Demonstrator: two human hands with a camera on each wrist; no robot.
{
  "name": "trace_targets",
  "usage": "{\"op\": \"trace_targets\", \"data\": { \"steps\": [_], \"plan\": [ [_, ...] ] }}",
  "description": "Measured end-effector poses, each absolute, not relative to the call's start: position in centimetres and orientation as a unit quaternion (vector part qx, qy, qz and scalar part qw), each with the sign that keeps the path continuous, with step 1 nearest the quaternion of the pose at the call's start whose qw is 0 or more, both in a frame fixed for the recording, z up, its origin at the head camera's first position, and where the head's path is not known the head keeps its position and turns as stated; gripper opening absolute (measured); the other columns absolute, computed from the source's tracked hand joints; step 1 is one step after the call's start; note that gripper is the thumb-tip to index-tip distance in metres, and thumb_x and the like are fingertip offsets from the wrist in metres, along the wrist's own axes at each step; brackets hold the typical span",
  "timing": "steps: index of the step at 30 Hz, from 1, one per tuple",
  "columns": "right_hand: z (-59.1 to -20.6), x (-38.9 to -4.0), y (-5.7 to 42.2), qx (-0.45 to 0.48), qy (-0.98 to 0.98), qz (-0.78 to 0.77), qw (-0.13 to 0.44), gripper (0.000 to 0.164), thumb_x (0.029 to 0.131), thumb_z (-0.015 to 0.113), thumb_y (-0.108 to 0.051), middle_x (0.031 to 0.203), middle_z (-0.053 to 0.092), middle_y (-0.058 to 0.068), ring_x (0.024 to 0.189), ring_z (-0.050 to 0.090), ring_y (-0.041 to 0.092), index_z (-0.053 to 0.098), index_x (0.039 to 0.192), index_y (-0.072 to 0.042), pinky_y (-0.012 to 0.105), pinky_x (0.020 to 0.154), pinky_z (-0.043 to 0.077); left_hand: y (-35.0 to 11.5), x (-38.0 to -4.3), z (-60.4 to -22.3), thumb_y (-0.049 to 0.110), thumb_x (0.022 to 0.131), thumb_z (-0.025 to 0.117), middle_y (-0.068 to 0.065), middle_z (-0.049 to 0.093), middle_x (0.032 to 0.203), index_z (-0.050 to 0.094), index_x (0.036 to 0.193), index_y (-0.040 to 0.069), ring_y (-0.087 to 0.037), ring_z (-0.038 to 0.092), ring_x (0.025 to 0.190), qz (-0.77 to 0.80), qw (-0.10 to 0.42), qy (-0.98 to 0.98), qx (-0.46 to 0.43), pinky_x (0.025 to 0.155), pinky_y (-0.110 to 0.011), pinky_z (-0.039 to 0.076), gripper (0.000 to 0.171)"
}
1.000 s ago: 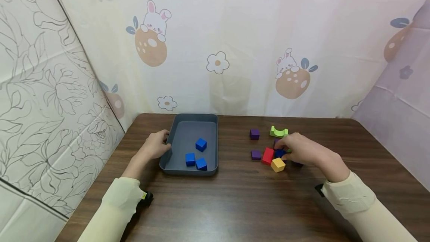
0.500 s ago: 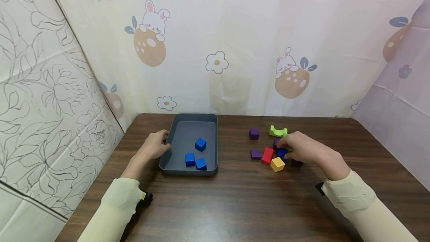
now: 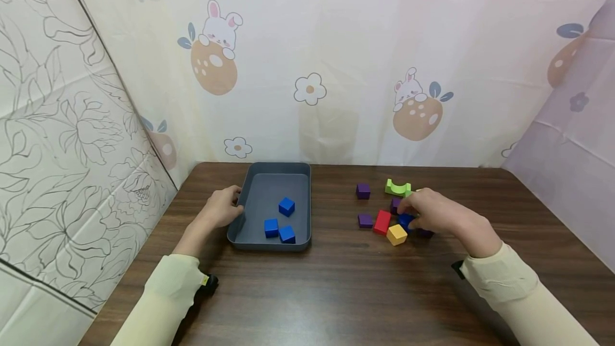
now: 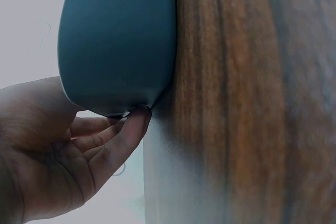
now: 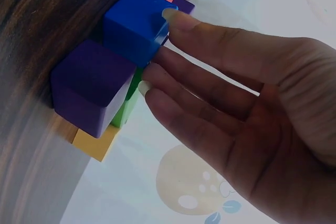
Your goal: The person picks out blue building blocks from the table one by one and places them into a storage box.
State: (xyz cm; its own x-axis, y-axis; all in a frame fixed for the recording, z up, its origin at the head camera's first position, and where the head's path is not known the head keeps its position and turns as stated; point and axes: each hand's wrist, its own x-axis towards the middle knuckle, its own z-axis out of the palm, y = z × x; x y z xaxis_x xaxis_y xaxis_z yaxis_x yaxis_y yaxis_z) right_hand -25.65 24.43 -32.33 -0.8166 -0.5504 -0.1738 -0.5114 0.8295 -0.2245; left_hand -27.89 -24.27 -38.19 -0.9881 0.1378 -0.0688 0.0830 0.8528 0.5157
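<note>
A dark grey tray [image 3: 269, 168] stands left of the middle, with several blue cubes [image 3: 286, 206] in it. My left hand [image 3: 222, 207] touches the outside of its left wall. In the left wrist view, the thumb meets the tray's lower edge, while the other fingertips are partly hidden. On the right, my right hand [image 3: 434, 212] pinches a blue block [image 5: 134, 22] between thumb and fingers. The thumb lies on one edge of the block. Close by are a purple block [image 5: 92, 87], a yellow cube [image 3: 397, 234] and a red block [image 3: 382, 222].
Two purple blocks [image 3: 363, 191] lie left of the cluster. A light green arch block [image 3: 397, 187] lies behind it. My right hand partly hides other blocks. A printed curtain [image 3: 336, 68] hangs along the back edge of the wooden table [image 3: 326, 287].
The blue block at my right hand has shifted slightly right, away from the red block, together with my fingertips. My left hand and the tray hold their places.
</note>
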Motion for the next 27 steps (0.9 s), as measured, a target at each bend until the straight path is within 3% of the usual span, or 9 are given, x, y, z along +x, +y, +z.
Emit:
{"op": "trace_targets", "data": {
  "steps": [17,27],
  "plan": [
    [-33.1,-25.7,24.5,-0.272,0.951,-0.075,0.123,0.031,0.073,0.085,-0.008,0.092,0.071,0.005,0.082,0.061,0.018,0.073,0.102,-0.003,0.045,0.075,0.058,-24.3,-28.0,-38.1,0.008,0.092,0.062,-0.028,0.065,0.119,0.05,0.138,-0.007,-0.033,0.064,0.098,0.259,0.054,0.962,0.06,0.081,-0.048,0.057,0.05],
    [-33.7,-26.0,24.5,-0.276,0.95,-0.06,0.134,0.034,0.075,0.084,-0.012,0.103,0.073,0.008,0.091,0.064,0.021,0.073,0.106,-0.004,0.051,0.082,0.057,-24.3,-27.8,-38.1,0.009,0.092,0.062,-0.029,0.064,0.119,0.051,0.137,-0.007,-0.036,0.063,0.101,0.258,0.046,0.963,0.07,0.083,-0.051,0.056,0.049]
  ]
}}
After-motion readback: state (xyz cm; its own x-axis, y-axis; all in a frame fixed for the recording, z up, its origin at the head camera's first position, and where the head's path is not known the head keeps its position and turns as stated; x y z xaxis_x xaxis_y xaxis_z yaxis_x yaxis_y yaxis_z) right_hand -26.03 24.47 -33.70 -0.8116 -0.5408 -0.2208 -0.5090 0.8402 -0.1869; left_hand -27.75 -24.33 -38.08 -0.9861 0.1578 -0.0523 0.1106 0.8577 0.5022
